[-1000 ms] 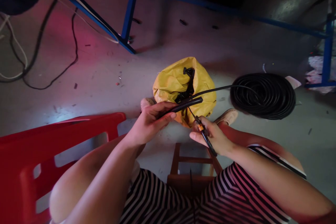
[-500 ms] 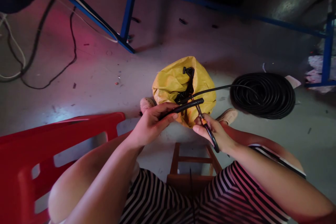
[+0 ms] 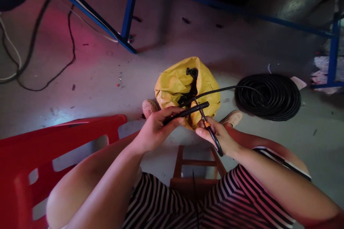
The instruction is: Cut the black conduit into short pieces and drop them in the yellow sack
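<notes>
Ribbed tube (image 3: 197,108) clenched in left grip (image 3: 158,126), free end jutting beyond fingertips, scissors in right grip (image 3: 212,130)

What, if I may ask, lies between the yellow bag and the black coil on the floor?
In the head view, a black strand from the coil spans the gap and reaches over the bag, with a pale shoe below it.

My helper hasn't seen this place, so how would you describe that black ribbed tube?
Start at the crumpled yellow bag on the grey floor. Over its near edge, the left hand grips a black ribbed tube with its free end pointing right. Ridges set it apart from the smooth, thinner black cable beside it.
</notes>
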Tool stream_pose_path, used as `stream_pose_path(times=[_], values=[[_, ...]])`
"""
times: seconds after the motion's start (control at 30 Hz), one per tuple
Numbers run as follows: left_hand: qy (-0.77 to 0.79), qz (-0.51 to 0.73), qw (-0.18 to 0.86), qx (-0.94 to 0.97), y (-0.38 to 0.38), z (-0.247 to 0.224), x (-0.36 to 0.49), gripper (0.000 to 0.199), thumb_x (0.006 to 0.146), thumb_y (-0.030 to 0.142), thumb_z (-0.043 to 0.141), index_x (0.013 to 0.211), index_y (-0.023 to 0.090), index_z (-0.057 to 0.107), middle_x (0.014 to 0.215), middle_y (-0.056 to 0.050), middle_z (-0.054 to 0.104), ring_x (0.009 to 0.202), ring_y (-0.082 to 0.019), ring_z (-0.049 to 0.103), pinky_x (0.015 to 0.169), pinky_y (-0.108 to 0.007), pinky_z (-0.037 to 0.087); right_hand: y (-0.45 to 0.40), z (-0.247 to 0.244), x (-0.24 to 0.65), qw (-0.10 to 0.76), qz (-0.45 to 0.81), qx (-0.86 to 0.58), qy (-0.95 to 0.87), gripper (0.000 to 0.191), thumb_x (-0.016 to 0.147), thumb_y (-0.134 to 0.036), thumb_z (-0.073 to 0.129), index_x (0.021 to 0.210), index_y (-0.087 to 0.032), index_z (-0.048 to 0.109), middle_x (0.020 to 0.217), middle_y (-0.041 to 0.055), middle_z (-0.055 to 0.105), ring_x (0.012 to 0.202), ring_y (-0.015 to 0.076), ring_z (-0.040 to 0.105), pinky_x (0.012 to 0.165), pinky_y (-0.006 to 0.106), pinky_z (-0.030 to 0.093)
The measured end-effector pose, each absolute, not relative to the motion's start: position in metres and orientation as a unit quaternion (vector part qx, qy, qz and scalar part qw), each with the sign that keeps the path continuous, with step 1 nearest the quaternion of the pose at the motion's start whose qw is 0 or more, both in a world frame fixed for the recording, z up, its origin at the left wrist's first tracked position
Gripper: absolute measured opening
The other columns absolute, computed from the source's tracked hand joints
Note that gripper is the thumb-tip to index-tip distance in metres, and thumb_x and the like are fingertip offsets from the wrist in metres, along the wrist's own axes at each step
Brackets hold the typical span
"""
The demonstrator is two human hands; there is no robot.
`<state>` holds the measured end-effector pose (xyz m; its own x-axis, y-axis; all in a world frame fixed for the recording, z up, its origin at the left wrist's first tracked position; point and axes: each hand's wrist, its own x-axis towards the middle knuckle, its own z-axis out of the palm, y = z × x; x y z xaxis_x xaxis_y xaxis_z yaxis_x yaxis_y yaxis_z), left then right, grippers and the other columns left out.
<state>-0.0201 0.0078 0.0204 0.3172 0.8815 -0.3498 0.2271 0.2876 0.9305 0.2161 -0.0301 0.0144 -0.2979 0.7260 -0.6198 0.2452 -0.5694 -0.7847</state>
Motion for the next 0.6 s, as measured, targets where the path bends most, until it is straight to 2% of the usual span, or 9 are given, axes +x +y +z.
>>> stream_pose_path(times=[0.4,0.6], values=[[0.518,0.259,0.589,0.563,0.0082,0.0253,-0.0162,0.031,0.095,0.036,0.066,0.117,0.015,0.075,0.111,-0.011,0.078,0.101,-0.025,0.073,0.093,-0.038,0.060,-0.0275,0.0175,0.2146,0.170,0.683,-0.571,-0.423,0.047,0.088,-0.063,0.067,0.085,-0.022,0.046,0.080,-0.0023,0.043,0.075,0.0158,0.041,0.073,0.031,0.033],[0.488,0.206,0.586,0.613,0.0137,0.0229,-0.0232,0.036,0.098,0.038,0.063,0.123,0.016,0.074,0.110,-0.010,0.079,0.096,-0.025,0.074,0.091,-0.038,0.061,-0.0226,0.0182,0.2208,0.132,0.684,-0.561,-0.448,0.049,0.088,-0.067,0.066,0.087,-0.022,0.048,0.081,-0.0018,0.047,0.076,0.0161,0.045,0.073,0.030,0.035]])
